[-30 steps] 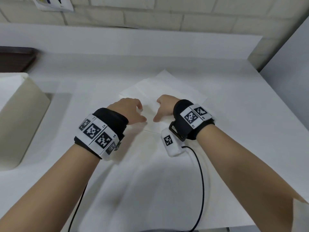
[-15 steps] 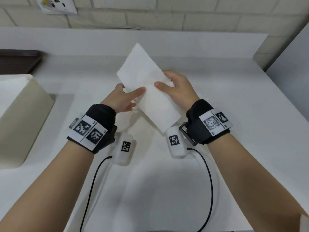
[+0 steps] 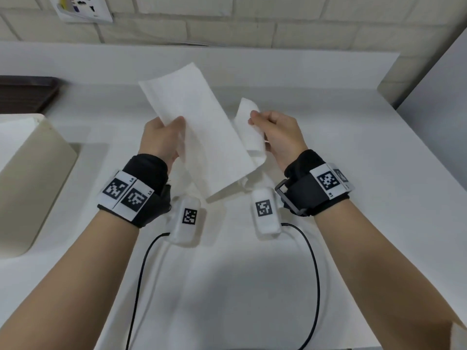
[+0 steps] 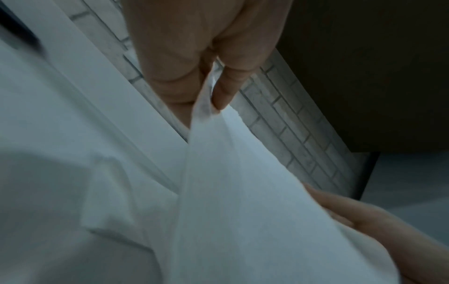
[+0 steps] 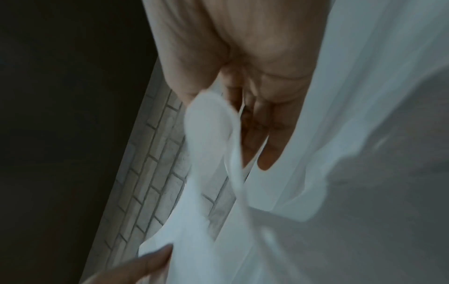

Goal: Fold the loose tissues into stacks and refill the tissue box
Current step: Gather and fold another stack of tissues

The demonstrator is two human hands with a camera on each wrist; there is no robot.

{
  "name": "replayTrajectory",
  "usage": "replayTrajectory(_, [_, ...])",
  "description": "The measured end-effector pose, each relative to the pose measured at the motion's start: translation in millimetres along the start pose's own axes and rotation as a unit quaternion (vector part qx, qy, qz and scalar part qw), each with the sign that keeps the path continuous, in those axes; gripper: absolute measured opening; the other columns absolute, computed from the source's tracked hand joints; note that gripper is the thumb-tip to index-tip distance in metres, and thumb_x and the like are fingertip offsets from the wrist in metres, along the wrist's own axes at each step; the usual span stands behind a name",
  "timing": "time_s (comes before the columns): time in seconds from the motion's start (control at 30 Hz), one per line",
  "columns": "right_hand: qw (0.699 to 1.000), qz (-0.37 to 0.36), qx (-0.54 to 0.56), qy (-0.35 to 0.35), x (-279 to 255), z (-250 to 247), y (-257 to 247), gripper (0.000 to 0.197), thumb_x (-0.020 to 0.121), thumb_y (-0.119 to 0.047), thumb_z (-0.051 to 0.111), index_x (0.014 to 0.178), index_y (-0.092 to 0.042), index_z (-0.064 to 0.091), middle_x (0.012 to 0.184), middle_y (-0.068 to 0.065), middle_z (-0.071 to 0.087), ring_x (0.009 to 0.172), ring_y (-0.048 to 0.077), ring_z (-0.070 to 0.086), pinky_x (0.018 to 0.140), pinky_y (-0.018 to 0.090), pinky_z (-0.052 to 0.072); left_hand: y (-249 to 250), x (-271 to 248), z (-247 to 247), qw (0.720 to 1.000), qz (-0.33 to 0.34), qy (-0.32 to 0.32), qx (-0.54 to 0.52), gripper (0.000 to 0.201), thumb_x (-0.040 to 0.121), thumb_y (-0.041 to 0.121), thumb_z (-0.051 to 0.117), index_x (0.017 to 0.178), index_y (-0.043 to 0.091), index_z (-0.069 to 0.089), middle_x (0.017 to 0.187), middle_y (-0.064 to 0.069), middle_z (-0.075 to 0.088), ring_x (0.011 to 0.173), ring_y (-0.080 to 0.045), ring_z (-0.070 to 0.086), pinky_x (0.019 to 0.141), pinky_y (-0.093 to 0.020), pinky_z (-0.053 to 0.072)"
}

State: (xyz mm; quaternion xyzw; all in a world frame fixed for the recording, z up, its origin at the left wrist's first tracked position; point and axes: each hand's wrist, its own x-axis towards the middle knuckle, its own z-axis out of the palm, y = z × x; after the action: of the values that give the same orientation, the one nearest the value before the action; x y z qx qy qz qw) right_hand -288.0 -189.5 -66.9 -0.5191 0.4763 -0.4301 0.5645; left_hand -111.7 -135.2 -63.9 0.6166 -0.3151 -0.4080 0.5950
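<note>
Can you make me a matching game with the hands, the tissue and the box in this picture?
Things:
1. left hand
2. right hand
3. tissue
4. box

Descriptions:
A. stands at the left edge of the white counter
B. held up in the air between both hands
C. pinches the smaller flap of tissue
D. grips the big flat part of the tissue

Pairs: 1-D, 2-C, 3-B, 4-A

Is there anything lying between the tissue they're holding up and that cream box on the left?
Nothing visible: only bare white counter separates the tissue, gripped by the left hand and right hand, from the box.
</note>
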Motion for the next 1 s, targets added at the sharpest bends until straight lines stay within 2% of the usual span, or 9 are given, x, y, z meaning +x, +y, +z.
replayTrajectory(0.17, [0.998,-0.011,0.056,0.012,3.9,-6.8,-5.4,0.035,0.070,0.006,0.073,0.079,-0.017,0.048,0.087,0.002,0.055,0.083,0.019,0.057,0.079,0.031,0.050,-6.5,13.7,-28.7,0.996,0.023,0.076,0.048,0.014,0.088,0.007,0.051,0.084,0.017,0.060,0.088,0.001,0.064,0.096,-0.027,0.063,0.086,-0.037,0.053])
replayTrajectory(0.3, [0.983,0.016,0.178,-0.047,3.2,-4.2,-18.2,0.034,0.074,0.012,0.064,0.091,-0.014,0.051,0.092,0.004,0.058,0.078,0.020,0.061,0.076,0.032,0.053,-10.2,16.4,-37.0,0.983,0.089,0.119,0.110,0.058,0.086,0.007,0.055,0.137,0.025,0.034,0.093,0.002,0.061,0.083,-0.014,0.062,0.079,-0.027,0.051])
replayTrajectory(0.37, [0.971,0.026,0.219,-0.093,2.0,-3.4,-23.1,0.037,0.075,0.013,0.061,0.102,-0.010,0.050,0.097,0.006,0.058,0.078,0.018,0.062,0.071,0.027,0.055,-10.1,15.7,-40.3,0.979,0.123,0.122,0.105,0.071,0.085,0.003,0.054,0.141,0.035,0.022,0.105,0.002,0.062,0.083,-0.009,0.063,0.077,-0.023,0.052])
replayTrajectory(0.47, [0.966,0.021,0.211,-0.149,1.0,-1.6,-24.4,0.055,0.073,0.019,0.058,0.119,-0.006,0.042,0.106,0.008,0.055,0.087,0.019,0.060,0.071,0.022,0.055,-7.7,20.4,-43.2,0.963,0.168,0.120,0.172,0.059,0.081,0.002,0.048,0.131,0.033,0.042,0.131,0.000,0.054,0.105,-0.017,0.059,0.095,-0.031,0.047])
replayTrajectory(0.6, [0.983,-0.027,0.117,-0.140,-4.6,1.4,-30.3,0.037,0.085,0.014,0.049,0.110,-0.013,0.051,0.098,-0.001,0.057,0.084,0.013,0.059,0.069,0.019,0.051,-2.9,26.4,-42.0,0.962,0.152,0.126,0.186,0.047,0.084,-0.005,0.039,0.114,0.023,0.062,0.123,-0.005,0.060,0.086,-0.017,0.060,0.068,-0.009,0.045])
replayTrajectory(0.7, [0.984,-0.065,0.087,-0.144,-8.5,1.2,-38.6,0.029,0.092,0.004,0.042,0.099,-0.018,0.060,0.097,-0.005,0.062,0.084,0.011,0.059,0.072,0.022,0.048,2.9,24.8,-42.7,0.962,0.172,0.110,0.182,0.049,0.084,-0.007,0.038,0.113,0.024,0.062,0.123,-0.004,0.060,0.110,-0.028,0.057,0.081,-0.013,0.044])
replayTrajectory(0.77, [0.983,-0.072,0.101,-0.134,-10.7,2.7,-43.4,0.018,0.095,-0.006,0.047,0.094,-0.015,0.061,0.091,-0.005,0.065,0.084,0.010,0.062,0.080,0.024,0.050,8.2,22.0,-42.2,0.963,0.186,0.093,0.171,0.048,0.084,-0.007,0.039,0.114,0.024,0.061,0.121,-0.001,0.060,0.114,-0.022,0.056,0.095,-0.021,0.045])
replayTrajectory(0.9, [0.980,-0.087,0.111,-0.140,-13.3,11.4,-48.8,0.012,0.093,-0.009,0.051,0.088,-0.012,0.062,0.085,-0.005,0.067,0.081,0.008,0.065,0.083,0.024,0.052,18.9,5.3,-32.1,0.966,0.219,0.026,0.135,0.034,0.092,0.002,0.044,0.111,0.023,0.061,0.117,0.008,0.059,0.108,0.003,0.052,0.092,-0.004,0.037])
replayTrajectory(1.0, [0.980,-0.107,0.091,-0.143,-13.4,21.2,-49.5,0.009,0.091,-0.009,0.054,0.097,-0.012,0.061,0.094,-0.002,0.066,0.090,0.012,0.064,0.089,0.026,0.051,23.6,-8.5,-20.8,0.978,0.192,-0.040,0.066,0.027,0.096,0.024,0.044,0.091,0.032,0.069,0.107,0.013,0.067,0.110,-0.001,0.056,0.105,-0.020,0.036])
